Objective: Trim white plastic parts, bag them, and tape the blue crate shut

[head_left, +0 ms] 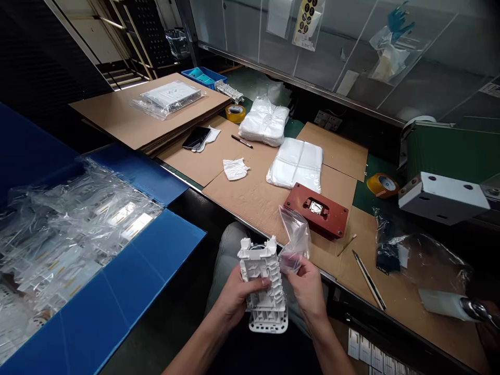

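A white moulded plastic part (262, 281) is being held just off the near edge of the cardboard-topped surface (390, 291), wrapped by the left hand (236, 297) with the thumb across it. A clear plastic bag (295, 237) is pinched in the right hand (308, 286), right beside the part. A red fixture block (316, 211) is sitting just past the bag.

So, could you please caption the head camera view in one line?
Left hand grips a white plastic part; right hand holds a clear plastic bag.
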Tool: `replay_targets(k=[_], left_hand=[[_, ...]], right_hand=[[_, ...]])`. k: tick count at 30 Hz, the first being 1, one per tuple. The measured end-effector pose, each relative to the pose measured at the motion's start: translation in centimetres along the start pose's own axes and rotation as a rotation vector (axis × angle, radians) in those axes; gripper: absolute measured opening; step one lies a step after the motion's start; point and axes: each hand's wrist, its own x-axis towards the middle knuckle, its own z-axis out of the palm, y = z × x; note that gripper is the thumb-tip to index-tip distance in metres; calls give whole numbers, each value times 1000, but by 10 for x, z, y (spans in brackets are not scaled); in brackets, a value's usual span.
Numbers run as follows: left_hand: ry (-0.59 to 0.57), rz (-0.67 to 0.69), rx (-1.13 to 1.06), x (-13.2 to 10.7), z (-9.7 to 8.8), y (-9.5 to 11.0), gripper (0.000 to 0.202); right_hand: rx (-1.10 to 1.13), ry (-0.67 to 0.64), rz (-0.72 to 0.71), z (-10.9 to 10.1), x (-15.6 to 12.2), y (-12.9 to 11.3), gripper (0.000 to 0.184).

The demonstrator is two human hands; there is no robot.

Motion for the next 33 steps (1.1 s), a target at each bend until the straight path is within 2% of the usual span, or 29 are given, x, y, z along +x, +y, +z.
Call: replay_targets(k=[3,6,9,13,17,19,21,25,28,31,33], left_hand=[[-31,3,28,1,-1,-2,44],[36,2,25,4,-4,-4,42],[97,-26,5,6,-9,-4,46],[167,-77,-42,7,-19,-2,54],[265,-120,-71,12,-32,0,50],[278,-135,-54,12,-38,2,49],[270,-132,-15,11,-43,4,51],[167,-104,87,1,-48,20,62],[-79,-78,418,-8,-44,39,82],[-328,-27,917,-13,-33,51,106],[-361,4,1129,-12,-27,51,113]], right_hand=[[-64,-104,-6,-3,-2,-5,18],[-85,-146,13,-9,-4,-6,15],[-27,-144,79,-17,-6,-4,19],[168,-179,216,-30,-9,-9,27],[300,-249,351,-48,-13,-20,35],[275,-259,369,-55,-15,-22,37],[181,-179,314,-57,-15,-21,40],[48,36,159,-48,-12,-15,37],[-19,86,93,-35,-11,-15,36],[-227,1,-5,-25,-13,-22,37],[-374,-162,-90,-22,-16,-29,39]])
